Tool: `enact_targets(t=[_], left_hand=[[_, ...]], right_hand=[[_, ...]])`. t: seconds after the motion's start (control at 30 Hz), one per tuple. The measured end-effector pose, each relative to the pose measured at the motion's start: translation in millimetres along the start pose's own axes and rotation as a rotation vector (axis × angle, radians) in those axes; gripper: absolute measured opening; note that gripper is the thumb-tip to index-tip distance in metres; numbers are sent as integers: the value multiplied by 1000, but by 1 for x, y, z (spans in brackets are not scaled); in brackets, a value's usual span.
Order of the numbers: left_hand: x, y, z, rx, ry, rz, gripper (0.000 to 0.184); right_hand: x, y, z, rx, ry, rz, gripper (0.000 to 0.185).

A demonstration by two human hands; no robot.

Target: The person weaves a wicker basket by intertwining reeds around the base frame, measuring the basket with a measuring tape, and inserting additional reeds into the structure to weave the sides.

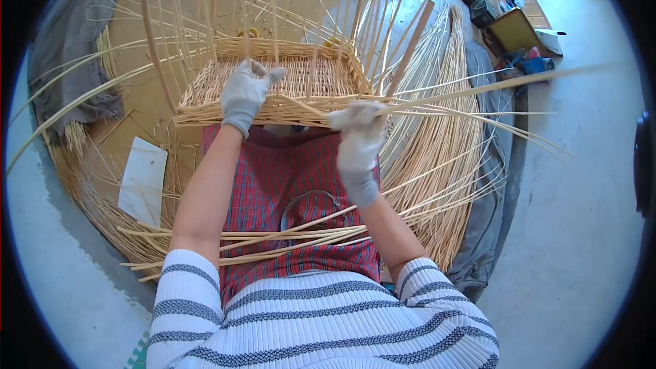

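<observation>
A half-woven wicker basket [321, 76] lies over my lap, with thin upright stakes rising from its sides and thicker wooden posts at the corners. My left hand [244, 96], in a pale grey glove, grips the near edge of the basket from above, its fingers curled at a stake. At the near right corner, my right hand [359, 135], also gloved and somewhat blurred, is closed around long willow rods [444, 94] that run out to the right. Its fingertips are partly hidden against the weave.
A large bundle of loose willow rods [441, 184] lies to my right on grey cloth [482, 239]. More rods [273, 239] rest across my red plaid apron [256, 171]. A white board [143, 178] lies at left. Boxes and small goods [516, 27] stand at the far right.
</observation>
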State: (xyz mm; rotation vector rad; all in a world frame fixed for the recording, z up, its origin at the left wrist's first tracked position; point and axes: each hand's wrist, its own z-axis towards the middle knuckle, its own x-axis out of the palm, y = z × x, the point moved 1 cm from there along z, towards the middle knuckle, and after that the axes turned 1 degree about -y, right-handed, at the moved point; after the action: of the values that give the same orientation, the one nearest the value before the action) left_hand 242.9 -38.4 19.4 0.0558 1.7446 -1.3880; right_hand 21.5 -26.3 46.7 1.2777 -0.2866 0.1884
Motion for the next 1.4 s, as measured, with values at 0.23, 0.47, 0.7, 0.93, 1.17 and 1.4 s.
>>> enact_targets(t=[0.23, 0.47, 0.7, 0.93, 1.17, 1.4], left_hand=[[11, -16, -23, 212, -65, -480, 29], [58, -42, -37, -164, 519, -350, 46], [72, -36, -40, -216, 515, -323, 36], [61, -49, -32, -385, 578, -282, 36], [55, -60, -37, -164, 402, -80, 43], [84, -54, 3, 23, 202, 44, 48]], right_hand=[[-99, -29, 63, 174, -63, 64, 17], [-106, -27, 62, 278, 69, -63, 25], [-7, 14, 138, 78, 492, -837, 43], [44, 3, 151, -80, 399, -327, 65], [-74, -28, 89, -63, 41, 151, 33], [-62, -15, 42, -44, 262, 124, 19]])
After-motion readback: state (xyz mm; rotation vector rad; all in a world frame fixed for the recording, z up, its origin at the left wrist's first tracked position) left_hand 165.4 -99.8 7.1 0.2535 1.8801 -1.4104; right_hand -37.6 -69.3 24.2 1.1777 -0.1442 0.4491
